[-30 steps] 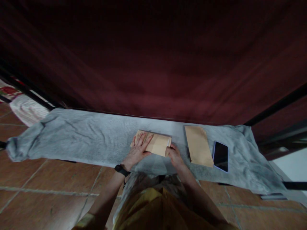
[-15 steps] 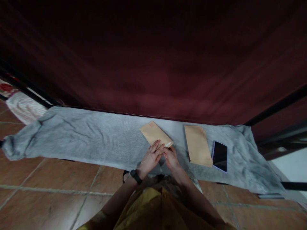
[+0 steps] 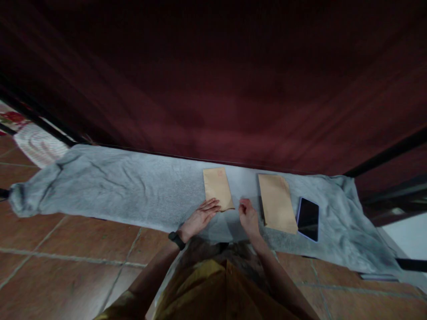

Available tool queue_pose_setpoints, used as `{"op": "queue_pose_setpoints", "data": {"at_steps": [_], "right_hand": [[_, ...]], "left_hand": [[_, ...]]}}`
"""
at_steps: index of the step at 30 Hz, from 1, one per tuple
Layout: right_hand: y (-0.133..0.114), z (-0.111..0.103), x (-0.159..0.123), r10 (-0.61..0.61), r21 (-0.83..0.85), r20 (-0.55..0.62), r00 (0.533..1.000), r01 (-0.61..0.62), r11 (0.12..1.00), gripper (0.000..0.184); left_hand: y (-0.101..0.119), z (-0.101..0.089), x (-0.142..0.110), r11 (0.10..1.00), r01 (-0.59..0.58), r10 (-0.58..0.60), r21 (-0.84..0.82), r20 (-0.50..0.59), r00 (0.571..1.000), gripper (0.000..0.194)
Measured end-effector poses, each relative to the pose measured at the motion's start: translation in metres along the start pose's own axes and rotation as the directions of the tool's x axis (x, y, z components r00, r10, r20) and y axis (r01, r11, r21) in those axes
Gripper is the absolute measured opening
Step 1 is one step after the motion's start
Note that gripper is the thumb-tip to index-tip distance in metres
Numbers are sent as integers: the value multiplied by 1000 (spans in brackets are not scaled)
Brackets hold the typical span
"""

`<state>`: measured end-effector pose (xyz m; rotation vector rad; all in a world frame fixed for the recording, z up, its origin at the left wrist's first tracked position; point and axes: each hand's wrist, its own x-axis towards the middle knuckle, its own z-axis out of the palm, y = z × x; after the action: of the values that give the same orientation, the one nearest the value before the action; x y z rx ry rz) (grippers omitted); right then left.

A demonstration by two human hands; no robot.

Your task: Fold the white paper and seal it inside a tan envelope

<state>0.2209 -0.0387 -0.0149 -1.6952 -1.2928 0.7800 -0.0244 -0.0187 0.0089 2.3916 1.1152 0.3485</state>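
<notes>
Envelope (image 3: pixel 216 183) lies flat on the gray surface (image 3: pixel 160 191). The left hand (image 3: pixel 200 218) is palm down, its fingers nearly straight and close together on the envelope's near end. The right hand (image 3: pixel 248 218) is just to the right, fingers curled in; I cannot tell if they pinch anything.

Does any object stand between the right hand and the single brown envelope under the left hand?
Nothing visible does: between the right hand and the envelope shows only a narrow gap of grey cloth. The left hand rests on the envelope's near end, and the envelope pile lies right of the right hand.
</notes>
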Motion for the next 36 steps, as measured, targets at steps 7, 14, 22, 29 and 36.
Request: {"op": "queue_pose_setpoints", "data": {"at_steps": [7,14,22,29,36], "right_hand": [[-8,13,0,-511,-193,324,796,584,789,42],[-4,20,-5,-511,-316,370,776,622,716,44],[-8,18,-4,-497,-316,350,794,599,736,42],[-2,21,-2,-477,-309,353,805,581,753,41],[2,21,-1,-488,-253,274,829,552,795,40]], "left_hand": [[-1,-14,-9,999,14,-17,46,51,999,43],[-6,9,44,969,172,-162,175,-72,984,58],[-32,17,111,964,179,-148,197,-160,976,68],[-47,7,123,974,111,-91,200,-110,990,67],[-40,10,108,975,-19,26,223,-30,999,63]]}}
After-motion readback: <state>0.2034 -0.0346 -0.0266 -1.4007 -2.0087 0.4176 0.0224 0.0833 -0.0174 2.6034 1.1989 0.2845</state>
